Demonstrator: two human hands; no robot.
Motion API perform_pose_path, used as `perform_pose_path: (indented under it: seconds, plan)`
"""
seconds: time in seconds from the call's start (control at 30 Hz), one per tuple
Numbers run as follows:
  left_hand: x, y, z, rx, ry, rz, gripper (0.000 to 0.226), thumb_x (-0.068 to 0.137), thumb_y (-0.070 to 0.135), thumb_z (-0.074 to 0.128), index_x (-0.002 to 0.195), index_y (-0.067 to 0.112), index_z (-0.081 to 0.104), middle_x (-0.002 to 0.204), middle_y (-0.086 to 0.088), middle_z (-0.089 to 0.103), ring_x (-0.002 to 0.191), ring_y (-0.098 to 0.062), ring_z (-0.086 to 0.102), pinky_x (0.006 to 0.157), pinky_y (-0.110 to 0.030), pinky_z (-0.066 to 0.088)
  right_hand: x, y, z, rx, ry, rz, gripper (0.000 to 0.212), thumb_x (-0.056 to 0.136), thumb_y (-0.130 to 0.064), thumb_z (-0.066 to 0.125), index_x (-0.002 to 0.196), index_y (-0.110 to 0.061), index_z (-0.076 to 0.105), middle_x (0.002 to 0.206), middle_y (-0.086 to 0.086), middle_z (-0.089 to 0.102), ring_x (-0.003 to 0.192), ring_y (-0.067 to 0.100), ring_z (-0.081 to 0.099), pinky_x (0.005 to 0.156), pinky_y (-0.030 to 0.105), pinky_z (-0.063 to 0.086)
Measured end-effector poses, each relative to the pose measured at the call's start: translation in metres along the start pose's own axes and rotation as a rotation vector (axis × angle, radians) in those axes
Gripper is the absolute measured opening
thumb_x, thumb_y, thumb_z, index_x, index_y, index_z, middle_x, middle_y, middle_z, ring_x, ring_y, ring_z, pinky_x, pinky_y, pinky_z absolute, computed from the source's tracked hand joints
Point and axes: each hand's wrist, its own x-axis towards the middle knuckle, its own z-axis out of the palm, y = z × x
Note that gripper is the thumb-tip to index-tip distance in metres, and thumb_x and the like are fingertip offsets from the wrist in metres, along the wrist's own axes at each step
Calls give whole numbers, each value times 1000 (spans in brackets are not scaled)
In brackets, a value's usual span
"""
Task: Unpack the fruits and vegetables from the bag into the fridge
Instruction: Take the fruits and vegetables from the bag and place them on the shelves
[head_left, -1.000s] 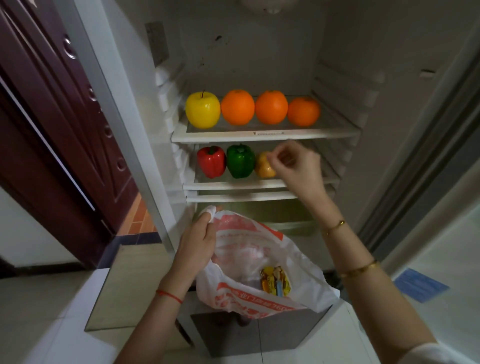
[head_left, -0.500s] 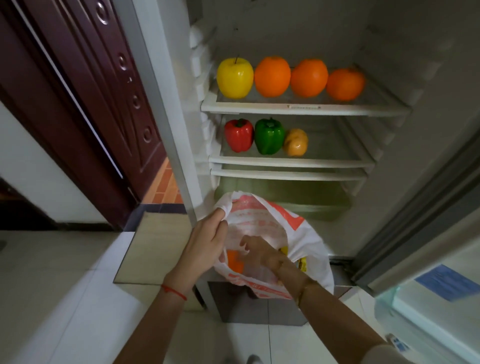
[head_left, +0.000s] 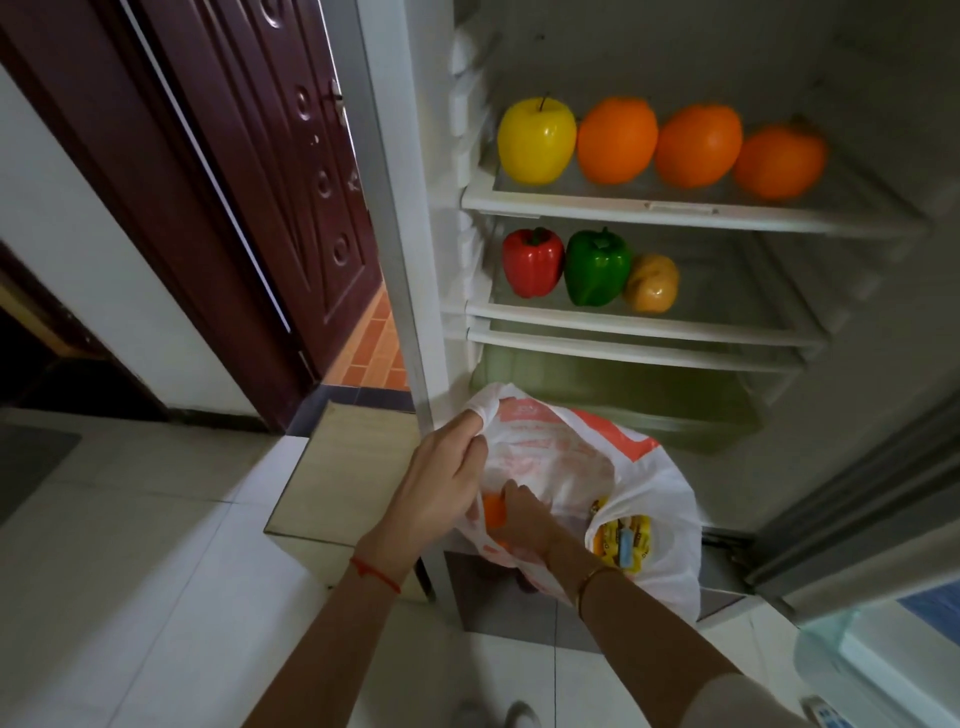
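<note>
A white and orange plastic bag (head_left: 649, 483) hangs in front of the open fridge. My left hand (head_left: 441, 483) grips its left rim and holds it open. My right hand (head_left: 524, 519) reaches down inside the bag, fingers around an orange item (head_left: 492, 512) that is mostly hidden. On the upper shelf (head_left: 675, 210) sit a yellow apple (head_left: 536, 140) and three oranges (head_left: 698, 145). The shelf below holds a red pepper (head_left: 532, 262), a green pepper (head_left: 597, 267) and a yellowish potato (head_left: 653, 283).
A crisper drawer (head_left: 623, 395) lies under the shelves. A dark wooden door (head_left: 249, 156) stands to the left and a low wooden box (head_left: 348, 467) sits on the tiled floor. The fridge door edge (head_left: 857, 519) is on the right.
My right hand left the potato on the lower shelf, dropped into the bag and closed around an orange item. My left hand kept hold of the bag rim.
</note>
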Motion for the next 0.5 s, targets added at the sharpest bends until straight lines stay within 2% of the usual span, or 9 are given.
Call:
perform_pose_path:
  seconds: [0.07, 0.13, 0.17, 0.27, 0.37, 0.43, 0.5]
  plan:
    - [1, 1, 0, 19, 10, -6, 33, 99, 16, 35, 125, 15, 56, 99, -16, 65, 57, -12, 62, 49, -30, 52, 1, 2, 1, 13, 9, 2, 69, 86, -55, 61, 138, -15, 39, 136, 7, 50, 125, 25, 50, 109, 44, 41]
    - [1, 0, 1, 41, 0, -29, 25, 100, 17, 35, 107, 10, 57, 79, -11, 60, 52, -21, 59, 49, -46, 50, -1, 5, 0, 23, 7, 21, 72, 83, -55, 64, 136, -12, 41, 134, 9, 51, 122, 25, 52, 106, 41, 44]
    - [1, 0, 2, 42, -8, -37, 22, 100, 18, 34, 98, 9, 55, 71, -11, 56, 50, -22, 58, 47, -48, 49, -1, 7, -2, 18, 10, 29, 73, 82, -54, 66, 135, -11, 42, 132, 9, 51, 120, 25, 52, 105, 40, 45]
    - [3, 2, 5, 15, -20, -21, 22, 100, 17, 34, 85, 14, 50, 63, -4, 53, 43, -15, 59, 39, -38, 50, -4, 13, -14, 59, 47, 50, 72, 76, -54, 71, 130, -16, 43, 125, 1, 49, 112, 19, 50, 98, 33, 45]
    - [8, 6, 9, -6, -28, -17, 21, 101, 19, 34, 97, 22, 54, 68, 4, 53, 45, -14, 60, 37, -26, 46, -10, 13, -43, 114, 138, 16, 74, 74, -52, 76, 130, -20, 42, 123, -3, 46, 110, 15, 46, 94, 27, 38]
    - [13, 10, 13, -40, -40, -25, 28, 102, 19, 33, 120, 25, 53, 72, 7, 52, 46, -11, 61, 40, -18, 45, -20, 11, -68, 121, 239, -44, 75, 69, -49, 81, 129, -19, 46, 120, -3, 52, 113, 16, 51, 95, 27, 41]
    - [18, 16, 16, -61, -48, -23, 41, 102, 21, 33, 139, 31, 43, 77, 5, 54, 48, -9, 61, 41, -15, 45, -34, 10, -92, 217, 323, -122, 79, 66, -41, 86, 132, -21, 46, 123, -2, 56, 111, 13, 53, 97, 30, 47]
